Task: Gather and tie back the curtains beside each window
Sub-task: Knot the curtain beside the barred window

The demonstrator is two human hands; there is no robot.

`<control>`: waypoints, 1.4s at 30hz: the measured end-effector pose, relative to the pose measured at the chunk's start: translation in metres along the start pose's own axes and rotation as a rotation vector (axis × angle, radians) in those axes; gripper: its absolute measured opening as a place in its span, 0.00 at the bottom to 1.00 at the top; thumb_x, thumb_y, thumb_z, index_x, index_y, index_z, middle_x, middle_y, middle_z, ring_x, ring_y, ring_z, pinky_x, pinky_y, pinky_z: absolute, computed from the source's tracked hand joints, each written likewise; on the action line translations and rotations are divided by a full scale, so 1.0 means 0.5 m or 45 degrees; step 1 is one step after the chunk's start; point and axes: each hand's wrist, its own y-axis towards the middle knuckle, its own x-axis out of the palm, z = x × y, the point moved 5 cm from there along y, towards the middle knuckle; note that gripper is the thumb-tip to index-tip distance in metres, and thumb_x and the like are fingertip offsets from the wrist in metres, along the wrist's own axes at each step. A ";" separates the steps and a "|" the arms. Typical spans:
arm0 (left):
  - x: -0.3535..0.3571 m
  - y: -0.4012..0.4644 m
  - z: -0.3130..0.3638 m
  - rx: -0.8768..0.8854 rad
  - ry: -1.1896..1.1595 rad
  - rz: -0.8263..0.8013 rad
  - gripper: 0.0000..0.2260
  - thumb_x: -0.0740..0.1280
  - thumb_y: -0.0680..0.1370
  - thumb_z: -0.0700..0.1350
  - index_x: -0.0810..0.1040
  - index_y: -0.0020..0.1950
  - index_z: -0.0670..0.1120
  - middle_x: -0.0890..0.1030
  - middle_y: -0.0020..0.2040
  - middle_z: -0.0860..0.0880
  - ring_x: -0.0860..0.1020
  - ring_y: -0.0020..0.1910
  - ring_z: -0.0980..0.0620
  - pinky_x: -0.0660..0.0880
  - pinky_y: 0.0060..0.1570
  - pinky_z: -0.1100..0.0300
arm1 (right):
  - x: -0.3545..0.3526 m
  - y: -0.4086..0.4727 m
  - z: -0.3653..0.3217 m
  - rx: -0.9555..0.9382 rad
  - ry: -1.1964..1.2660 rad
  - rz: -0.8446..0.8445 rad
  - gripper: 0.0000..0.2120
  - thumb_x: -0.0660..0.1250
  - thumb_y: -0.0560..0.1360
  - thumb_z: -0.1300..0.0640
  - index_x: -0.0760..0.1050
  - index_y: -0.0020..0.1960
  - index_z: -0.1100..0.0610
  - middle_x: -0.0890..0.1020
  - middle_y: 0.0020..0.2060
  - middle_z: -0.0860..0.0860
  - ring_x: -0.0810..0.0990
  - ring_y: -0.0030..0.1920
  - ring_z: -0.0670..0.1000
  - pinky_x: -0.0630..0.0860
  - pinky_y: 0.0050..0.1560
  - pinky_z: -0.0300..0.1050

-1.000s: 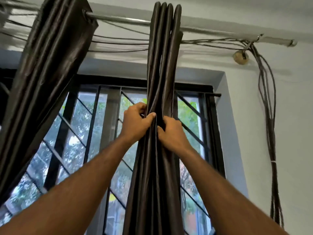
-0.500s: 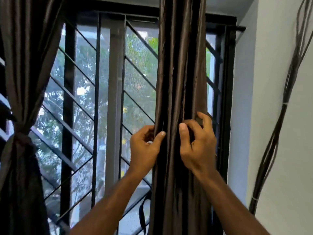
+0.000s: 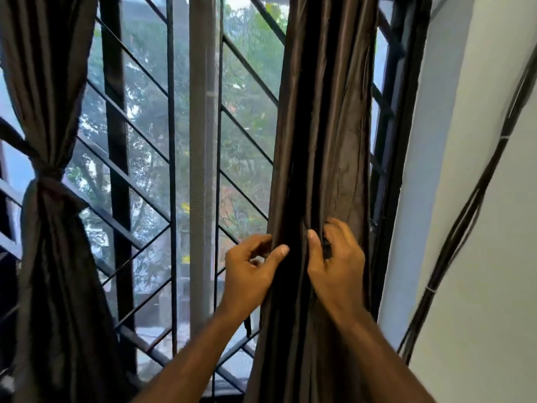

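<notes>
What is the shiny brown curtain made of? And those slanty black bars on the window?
The curtain that the left hand and right hand grip looks like a thin, satiny woven cloth, maybe polyester: it gleams softly along its folds and creases finely. The window bars look like metal painted black: straight, thin, hard-edged, with a dull sheen. I can't be sure of either.

No text, label or number can be read anywhere.

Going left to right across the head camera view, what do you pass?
Tied curtain → window grille → left hand → gathered curtain → right hand → cable bundle.
</notes>
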 end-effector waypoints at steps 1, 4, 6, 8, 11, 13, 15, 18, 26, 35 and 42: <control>-0.002 0.005 0.005 0.010 0.006 0.005 0.15 0.73 0.74 0.53 0.85 0.53 0.44 0.86 0.44 0.49 0.85 0.43 0.48 0.82 0.40 0.45 | 0.001 -0.001 -0.001 0.016 0.006 0.006 0.11 0.65 0.81 0.55 0.80 0.53 0.63 0.81 0.54 0.56 0.80 0.53 0.52 0.70 0.56 0.33; -0.015 0.034 0.016 0.069 0.070 0.075 0.06 0.72 0.77 0.47 0.85 0.49 0.45 0.85 0.39 0.51 0.83 0.39 0.52 0.80 0.37 0.54 | 0.008 -0.001 -0.013 0.042 0.038 0.019 0.10 0.63 0.82 0.56 0.79 0.53 0.62 0.81 0.51 0.54 0.80 0.50 0.50 0.75 0.53 0.39; -0.043 0.053 0.013 0.077 0.189 0.204 0.06 0.72 0.78 0.41 0.82 0.41 0.44 0.82 0.34 0.50 0.79 0.33 0.54 0.75 0.35 0.64 | 0.007 -0.004 -0.023 0.077 0.094 0.059 0.05 0.63 0.83 0.59 0.76 0.56 0.57 0.80 0.48 0.48 0.78 0.47 0.42 0.76 0.49 0.37; -0.067 0.057 0.007 0.057 0.260 0.256 0.09 0.73 0.78 0.38 0.80 0.37 0.41 0.79 0.31 0.47 0.76 0.33 0.51 0.69 0.32 0.70 | -0.003 -0.010 -0.033 0.143 0.154 0.154 0.13 0.65 0.82 0.61 0.70 0.64 0.53 0.79 0.50 0.45 0.79 0.47 0.38 0.74 0.49 0.27; -0.065 0.053 0.009 0.141 0.261 0.165 0.11 0.73 0.78 0.38 0.79 0.36 0.42 0.78 0.30 0.51 0.76 0.30 0.56 0.69 0.31 0.67 | -0.007 -0.017 -0.052 0.047 -0.003 0.196 0.14 0.67 0.79 0.63 0.72 0.64 0.56 0.78 0.57 0.51 0.77 0.53 0.43 0.66 0.56 0.20; -0.054 0.050 0.006 0.213 0.286 0.129 0.11 0.73 0.78 0.41 0.79 0.35 0.44 0.78 0.29 0.54 0.75 0.28 0.59 0.72 0.30 0.61 | 0.002 -0.020 -0.059 0.067 -0.109 0.154 0.07 0.68 0.81 0.58 0.79 0.57 0.58 0.78 0.62 0.57 0.76 0.58 0.49 0.61 0.59 0.20; -0.049 0.044 0.002 0.262 0.309 0.113 0.10 0.71 0.78 0.45 0.80 0.37 0.44 0.78 0.30 0.53 0.76 0.28 0.57 0.73 0.29 0.55 | 0.009 -0.026 -0.067 0.121 -0.150 0.122 0.10 0.69 0.79 0.50 0.82 0.53 0.57 0.76 0.64 0.58 0.76 0.60 0.51 0.67 0.60 0.28; -0.068 0.038 -0.003 0.301 0.378 0.120 0.09 0.70 0.79 0.45 0.82 0.39 0.45 0.79 0.31 0.52 0.77 0.29 0.54 0.73 0.29 0.53 | 0.011 -0.036 -0.066 0.161 -0.288 0.076 0.09 0.75 0.76 0.51 0.82 0.50 0.57 0.73 0.66 0.58 0.80 0.56 0.60 0.79 0.53 0.50; -0.076 0.018 0.024 0.314 0.381 0.106 0.10 0.69 0.79 0.46 0.82 0.40 0.45 0.80 0.31 0.50 0.78 0.29 0.50 0.73 0.30 0.49 | 0.032 -0.082 -0.115 -0.027 -0.461 0.023 0.03 0.76 0.75 0.55 0.86 0.48 0.50 0.72 0.72 0.56 0.67 0.68 0.61 0.68 0.60 0.59; -0.031 -0.019 0.064 0.343 0.510 0.089 0.10 0.67 0.81 0.48 0.84 0.44 0.46 0.82 0.34 0.52 0.79 0.30 0.54 0.74 0.30 0.55 | -0.001 -0.083 -0.113 -0.095 -0.352 0.074 0.04 0.75 0.73 0.55 0.86 0.47 0.49 0.70 0.71 0.52 0.67 0.65 0.58 0.67 0.57 0.59; 0.010 -0.044 0.093 0.317 0.604 0.080 0.13 0.63 0.82 0.45 0.77 0.39 0.42 0.75 0.29 0.50 0.73 0.27 0.52 0.68 0.28 0.59 | -0.025 -0.079 -0.088 -0.002 -0.130 0.010 0.04 0.72 0.76 0.55 0.85 0.46 0.47 0.72 0.71 0.52 0.67 0.67 0.57 0.65 0.58 0.54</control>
